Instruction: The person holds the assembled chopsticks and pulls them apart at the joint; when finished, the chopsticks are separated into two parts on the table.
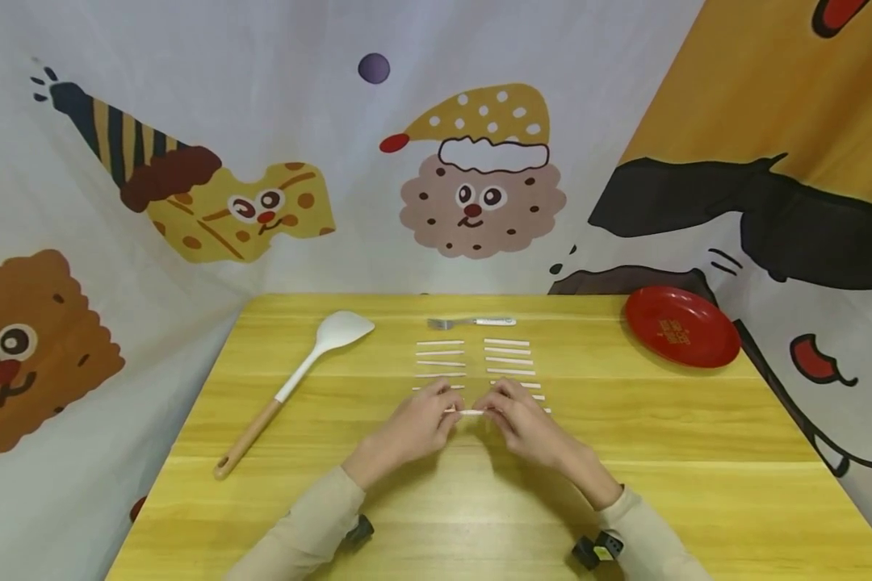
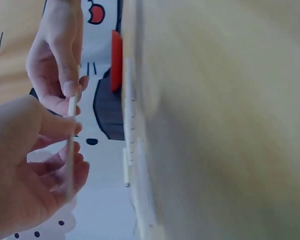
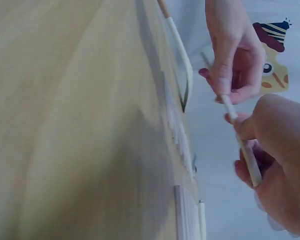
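A thin white stick [image 1: 471,412] is held level just above the table, between my two hands. My left hand [image 1: 423,421] pinches its left part between thumb and fingers. My right hand [image 1: 529,426] pinches the right part, with a short length showing between the hands. In the left wrist view the stick [image 2: 70,160] runs past the left fingers. The right wrist view shows its other end [image 3: 252,172] under the right thumb. Beyond the hands similar sticks lie in two columns, a left column [image 1: 439,353] and a right column [image 1: 509,361]; the hands partly cover the nearest ones.
A fork [image 1: 494,321] with a white handle lies behind the columns. At left rests a white spatula [image 1: 343,329] with a wooden handle. The red plate [image 1: 712,339] sits at the table's back right corner. A cartoon-print cloth [image 1: 320,73] hangs behind the table [image 1: 450,516].
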`<state>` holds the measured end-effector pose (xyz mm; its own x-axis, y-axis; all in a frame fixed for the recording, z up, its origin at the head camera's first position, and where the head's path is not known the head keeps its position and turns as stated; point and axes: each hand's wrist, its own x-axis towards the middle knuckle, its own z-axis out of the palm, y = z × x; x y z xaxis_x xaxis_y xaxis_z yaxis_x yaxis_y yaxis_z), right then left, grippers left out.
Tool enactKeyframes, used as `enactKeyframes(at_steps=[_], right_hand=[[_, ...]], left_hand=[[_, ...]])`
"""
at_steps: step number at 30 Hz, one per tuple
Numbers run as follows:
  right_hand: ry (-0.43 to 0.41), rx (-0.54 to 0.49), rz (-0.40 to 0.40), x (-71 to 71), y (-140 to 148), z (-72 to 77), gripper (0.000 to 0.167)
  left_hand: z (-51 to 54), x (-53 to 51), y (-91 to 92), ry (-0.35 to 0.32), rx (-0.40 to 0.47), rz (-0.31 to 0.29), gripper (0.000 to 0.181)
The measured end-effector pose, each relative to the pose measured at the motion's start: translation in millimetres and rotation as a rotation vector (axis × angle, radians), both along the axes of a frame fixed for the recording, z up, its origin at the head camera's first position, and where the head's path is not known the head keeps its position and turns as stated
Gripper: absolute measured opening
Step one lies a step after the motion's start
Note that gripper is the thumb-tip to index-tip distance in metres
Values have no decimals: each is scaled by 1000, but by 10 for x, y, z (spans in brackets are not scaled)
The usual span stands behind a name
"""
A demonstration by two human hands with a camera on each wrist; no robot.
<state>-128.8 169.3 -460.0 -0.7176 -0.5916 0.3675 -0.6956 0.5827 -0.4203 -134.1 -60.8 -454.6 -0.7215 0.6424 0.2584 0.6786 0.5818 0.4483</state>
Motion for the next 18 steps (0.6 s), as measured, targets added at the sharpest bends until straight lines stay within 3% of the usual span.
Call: enactKeyframes(at_steps=[6, 9, 18], right_hand=[[111, -72, -1, -95, -40, 65, 16], [123, -81, -4, -127, -64, 110, 14], [2, -132, 49, -153, -136, 154, 9]], left_hand=[[83, -71, 40, 37, 67, 40, 6], [102, -82, 45, 39, 98, 44, 6], [132, -88, 44, 101, 106, 33, 7]])
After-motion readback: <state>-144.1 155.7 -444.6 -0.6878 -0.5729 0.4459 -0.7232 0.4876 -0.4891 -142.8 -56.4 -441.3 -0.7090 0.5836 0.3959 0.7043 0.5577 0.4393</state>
